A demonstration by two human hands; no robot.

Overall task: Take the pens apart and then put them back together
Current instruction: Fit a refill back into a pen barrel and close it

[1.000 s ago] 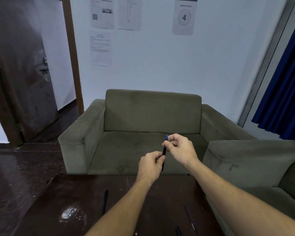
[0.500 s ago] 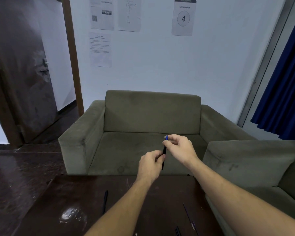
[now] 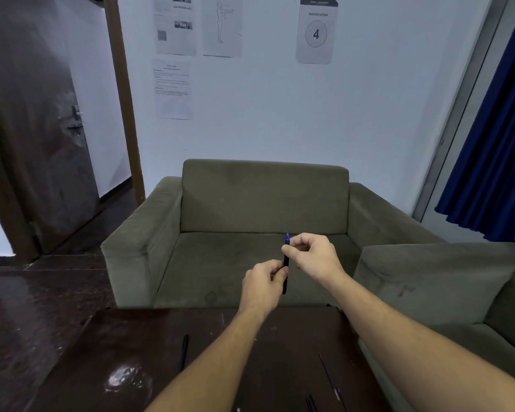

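Head view: both hands hold one dark pen [image 3: 285, 263] upright in the air, above the far edge of a dark table [image 3: 125, 352] and in front of a sofa [image 3: 250, 197]. The left hand [image 3: 262, 285] is closed around the pen's lower half, with the bottom end poking out below the fist. Just above it, the right hand [image 3: 312, 254] pinches the upper part between thumb and fingers, the blue tip [image 3: 287, 239] showing over them. Below the hands, another pen [image 3: 185, 350] lies on the table to the left, and thin pen parts [image 3: 329, 376] lie to the right.
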